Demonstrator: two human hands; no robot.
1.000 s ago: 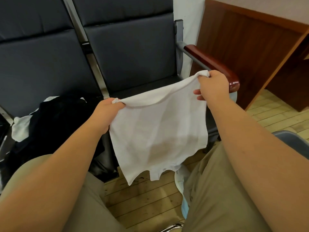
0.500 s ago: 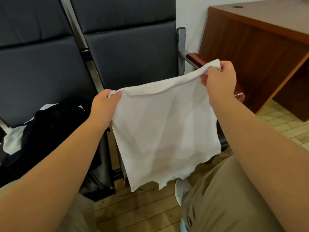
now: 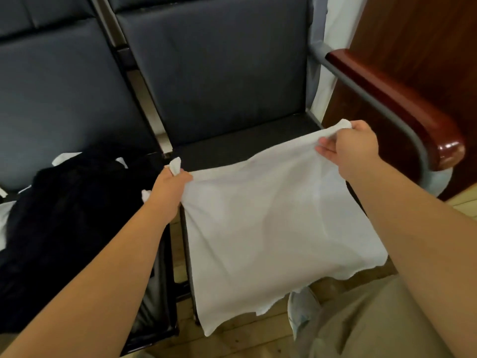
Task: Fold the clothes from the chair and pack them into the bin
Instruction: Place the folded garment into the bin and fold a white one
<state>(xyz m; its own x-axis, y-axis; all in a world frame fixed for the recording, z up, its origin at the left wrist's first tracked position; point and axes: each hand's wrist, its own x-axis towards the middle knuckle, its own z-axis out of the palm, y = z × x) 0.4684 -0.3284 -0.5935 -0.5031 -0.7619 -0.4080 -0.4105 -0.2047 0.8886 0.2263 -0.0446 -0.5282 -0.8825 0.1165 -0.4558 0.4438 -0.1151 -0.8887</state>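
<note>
A white garment (image 3: 271, 228) is stretched between my two hands over the front of the right-hand dark chair seat (image 3: 240, 140). My left hand (image 3: 169, 186) grips its left top corner, and a bit of cloth sticks up out of the fist. My right hand (image 3: 353, 146) pinches the right top corner near the armrest. The lower part of the garment hangs over the seat's front edge towards the floor. A pile of black and white clothes (image 3: 59, 223) lies on the left chair. No bin shows in the view.
A wooden-capped armrest (image 3: 402, 107) on a grey metal tube runs along the right of the seat. A brown wooden desk side (image 3: 426, 34) stands behind it. Dark seat backs (image 3: 219, 60) fill the top. Wooden floorboards (image 3: 247, 334) and my knees in khaki shorts lie below.
Both hands have gone forward and down with the white garment, from hanging in the air to spread over the right chair seat. The view has tipped closer to the chair.
</note>
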